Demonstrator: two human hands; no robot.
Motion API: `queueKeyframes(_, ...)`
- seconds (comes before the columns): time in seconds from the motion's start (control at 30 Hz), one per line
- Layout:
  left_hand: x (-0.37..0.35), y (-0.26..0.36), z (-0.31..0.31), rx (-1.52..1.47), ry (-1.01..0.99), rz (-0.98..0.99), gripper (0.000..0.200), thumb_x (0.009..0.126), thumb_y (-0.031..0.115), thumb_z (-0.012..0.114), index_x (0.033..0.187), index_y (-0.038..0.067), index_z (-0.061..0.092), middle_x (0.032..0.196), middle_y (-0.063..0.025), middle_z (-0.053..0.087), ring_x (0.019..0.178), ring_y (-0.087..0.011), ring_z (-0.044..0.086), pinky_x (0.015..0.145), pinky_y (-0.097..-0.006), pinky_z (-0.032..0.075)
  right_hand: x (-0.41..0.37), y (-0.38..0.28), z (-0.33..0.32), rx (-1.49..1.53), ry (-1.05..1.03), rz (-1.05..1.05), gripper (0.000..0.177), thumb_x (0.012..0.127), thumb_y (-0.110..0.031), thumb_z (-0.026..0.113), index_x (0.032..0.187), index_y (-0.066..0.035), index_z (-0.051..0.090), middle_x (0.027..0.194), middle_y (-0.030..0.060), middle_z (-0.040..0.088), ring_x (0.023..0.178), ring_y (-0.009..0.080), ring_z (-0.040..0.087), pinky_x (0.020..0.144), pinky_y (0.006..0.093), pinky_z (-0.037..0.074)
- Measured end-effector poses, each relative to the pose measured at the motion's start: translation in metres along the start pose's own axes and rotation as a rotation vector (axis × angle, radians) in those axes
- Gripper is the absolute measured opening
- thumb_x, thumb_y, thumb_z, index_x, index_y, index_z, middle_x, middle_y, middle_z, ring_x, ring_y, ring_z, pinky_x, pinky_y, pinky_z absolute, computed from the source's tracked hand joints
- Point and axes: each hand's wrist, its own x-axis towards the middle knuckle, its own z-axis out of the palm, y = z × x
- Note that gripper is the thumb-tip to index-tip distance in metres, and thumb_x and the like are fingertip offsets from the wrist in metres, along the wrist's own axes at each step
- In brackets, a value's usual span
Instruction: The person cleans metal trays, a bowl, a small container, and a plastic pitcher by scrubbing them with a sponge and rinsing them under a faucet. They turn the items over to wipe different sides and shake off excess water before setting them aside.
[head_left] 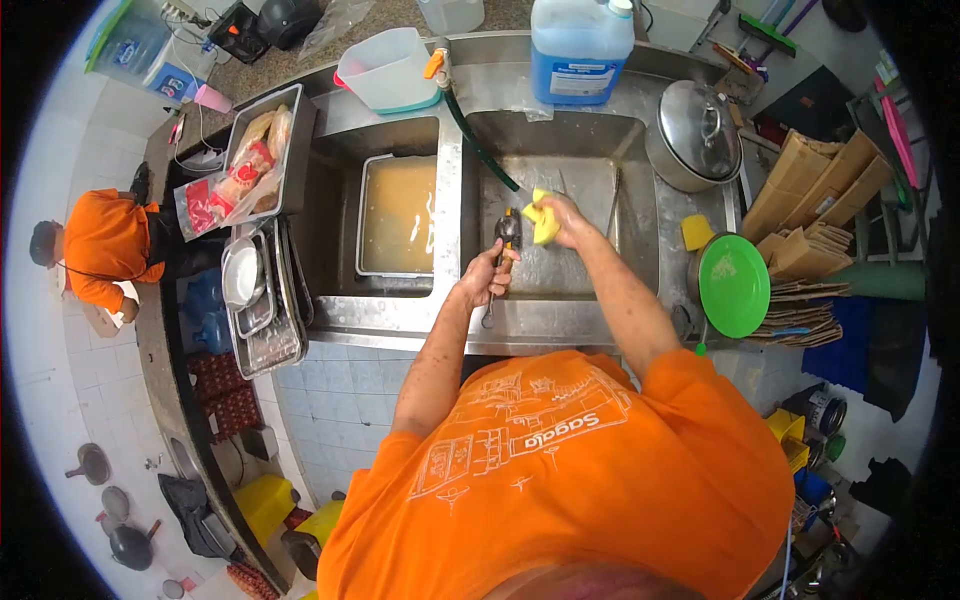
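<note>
My left hand [484, 277] is closed around some kitchen utensils [508, 229] over the front of the right sink basin [590, 150]. A dark rounded head and a wooden-looking handle show, and a thin metal loop hangs below the fist; their exact kinds I cannot make out. My right hand [566, 220] grips a yellow sponge [545, 218] just to the right of them. A dark green hose [478, 140] runs from the orange-handled tap [436, 66] down to beside the sponge. A long thin utensil [615, 200] leans in the basin on the right.
Cloudy brown water fills a tray [362, 215] in the left basin. A blue liquid jug [583, 50] and a lidded pot [697, 135] stand behind and right. A green plate [735, 285] and second sponge [696, 233] lie right. Metal trays [272, 345] stand left; another person [100, 240] works beyond.
</note>
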Motion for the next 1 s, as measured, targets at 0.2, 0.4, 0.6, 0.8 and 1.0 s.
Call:
queueKeyframes(0.2, 0.088, 0.004, -0.042, 0.094, 0.108, -0.066, 0.042, 0.102, 0.042, 0.034, 0.101, 0.007, 0.056, 0.060, 0.0069, 0.026, 0.044, -0.0050, 0.021, 0.037, -0.0228, 0.016, 0.022, 0.008, -0.015, 0.396, 0.266, -0.059, 0.035, 0.089, -0.021, 0.052, 0.115, 0.002, 0.052, 0.103, 0.0172, 0.062, 0.083, 0.0312, 0.063, 0.076, 0.0405, 0.053)
queueKeyframes(0.4, 0.207, -0.001, -0.049, 0.063, 0.231, -0.067, 0.029, 0.099, 0.030, 0.035, 0.100, 0.010, 0.056, 0.055, 0.0045, 0.033, 0.041, -0.0094, 0.026, 0.036, -0.0281, 0.020, 0.075, 0.032, -0.068, 0.137, 0.297, -0.044, 0.029, 0.094, -0.021, 0.050, 0.117, -0.004, 0.050, 0.104, 0.0157, 0.061, 0.087, 0.0332, 0.063, 0.073, 0.0515, 0.054)
queueKeyframes(0.6, 0.229, -0.008, -0.059, 0.325, 0.287, 0.016, 0.035, 0.098, 0.034, 0.037, 0.084, 0.011, 0.060, 0.056, 0.0020, 0.040, 0.043, -0.0109, 0.035, 0.037, -0.0315, 0.027, 0.113, 0.022, -0.079, 0.319, 0.175, 0.304, 0.030, 0.088, -0.016, 0.047, 0.117, -0.007, 0.051, 0.108, 0.0195, 0.059, 0.093, 0.0367, 0.061, 0.081, 0.0538, 0.051)
queueKeyframes(0.8, 0.180, -0.014, -0.071, 0.100, 0.551, -0.056, 0.035, 0.098, 0.035, 0.041, 0.079, 0.012, 0.059, 0.057, 0.0021, 0.039, 0.044, -0.0110, 0.036, 0.038, -0.0310, 0.027, 0.150, 0.078, -0.062, 0.040, 0.318, 0.061, 0.033, 0.072, 0.007, 0.062, 0.103, -0.003, 0.056, 0.093, 0.0124, 0.060, 0.082, 0.0259, 0.062, 0.069, 0.0426, 0.053)
queueKeyframes(1.0, 0.176, -0.040, -0.086, 0.068, 0.374, 0.023, 0.034, 0.100, 0.038, 0.042, 0.085, 0.010, 0.056, 0.056, 0.0025, 0.037, 0.041, -0.0106, 0.031, 0.038, -0.0297, 0.026, 0.189, 0.110, -0.071, -0.424, 0.720, 0.161, 0.032, 0.089, -0.036, 0.061, 0.095, -0.004, 0.062, 0.082, 0.0079, 0.062, 0.062, 0.0180, 0.061, 0.050, 0.0372, 0.048)
